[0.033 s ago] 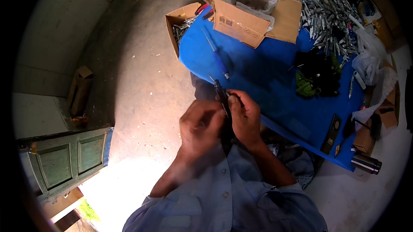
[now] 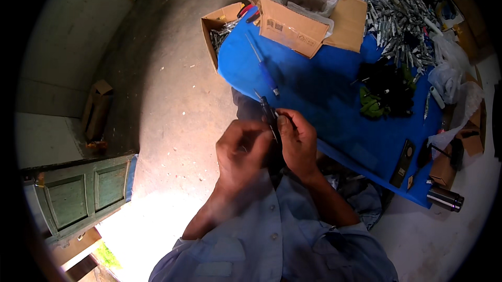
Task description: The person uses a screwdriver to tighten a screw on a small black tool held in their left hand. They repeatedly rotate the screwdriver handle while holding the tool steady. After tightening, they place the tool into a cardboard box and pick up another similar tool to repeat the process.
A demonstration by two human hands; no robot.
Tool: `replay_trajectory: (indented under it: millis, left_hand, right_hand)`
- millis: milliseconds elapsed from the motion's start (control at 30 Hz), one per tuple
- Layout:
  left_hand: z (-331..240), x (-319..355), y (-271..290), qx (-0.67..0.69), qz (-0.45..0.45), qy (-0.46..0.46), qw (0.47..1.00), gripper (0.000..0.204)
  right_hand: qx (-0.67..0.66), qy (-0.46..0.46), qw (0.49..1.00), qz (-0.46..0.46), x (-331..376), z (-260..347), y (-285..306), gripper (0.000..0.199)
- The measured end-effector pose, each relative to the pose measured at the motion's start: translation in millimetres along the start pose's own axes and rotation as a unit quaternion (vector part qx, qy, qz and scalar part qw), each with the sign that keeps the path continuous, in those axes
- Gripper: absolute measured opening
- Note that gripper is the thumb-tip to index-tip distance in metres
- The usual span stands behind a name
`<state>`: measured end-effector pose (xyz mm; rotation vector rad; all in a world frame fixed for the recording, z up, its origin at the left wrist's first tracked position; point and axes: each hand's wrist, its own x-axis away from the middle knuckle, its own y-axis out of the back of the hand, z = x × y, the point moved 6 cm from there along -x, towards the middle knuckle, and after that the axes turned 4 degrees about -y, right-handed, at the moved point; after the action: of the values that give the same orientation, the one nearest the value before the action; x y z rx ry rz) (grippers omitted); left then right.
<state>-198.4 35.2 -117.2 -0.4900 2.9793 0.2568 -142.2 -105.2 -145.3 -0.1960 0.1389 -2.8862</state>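
Observation:
My right hand [image 2: 299, 143] is closed on a slim black pen-shaped tool [image 2: 268, 112] with a thin metal tip that points up and away from me. Thumb and fingers pinch it along its side. Close beside the tool's lower part is my left hand [image 2: 238, 148], its fingers curled together and slightly blurred. What those fingers hold, if anything, is hidden. Both hands are in front of my chest, just off the near left edge of the blue-covered table [image 2: 319, 99]. Beyond the tool's tip, a screwdriver [image 2: 268, 78] with a blue handle lies on the table.
A large cardboard box [image 2: 290, 28] lined with plastic stands at the back. Beside it, a smaller box [image 2: 208, 24] holds metallic pieces. Slim grey parts [image 2: 397, 20] are heaped far right, near a black and green pile [image 2: 387, 91]. A metal cylinder [image 2: 444, 199] sits at the right corner.
My left hand has shifted very slightly to the left. My right hand and the black tool stay in place.

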Motion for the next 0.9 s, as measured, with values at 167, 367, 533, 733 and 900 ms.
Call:
replay_trajectory:
  millis: [167, 367, 533, 733, 900]
  left_hand:
    - [7.5, -8.4, 0.0, 0.108, 0.0, 0.119, 0.987, 0.036]
    - [12.1, -10.3, -2.0, 0.183, 0.027, 0.104, 0.977, 0.033]
    - [18.7, -10.9, 3.4, 0.185, 0.056, 0.122, 0.973, 0.029]
    - [18.8, -10.8, 7.4, 0.168, 0.081, 0.139, 0.973, 0.024]
    - [22.5, -9.1, 9.6, 0.184, 0.106, 0.129, 0.969, 0.027]
  right_hand:
    - [0.013, 0.029, 0.999, 0.013, 5.2, 10.1, -9.9, 0.019]
    - [0.203, 0.205, 0.957, -0.01, 3.7, 35.0, -9.1, 0.012]
    - [0.236, 0.207, 0.95, 0.004, 1.9, 43.5, -8.6, 0.011]
    - [0.137, 0.072, 0.987, 0.048, 2.2, 35.1, -7.1, 0.011]
    - [0.101, 0.02, 0.992, 0.069, 3.5, 29.8, -6.7, 0.011]
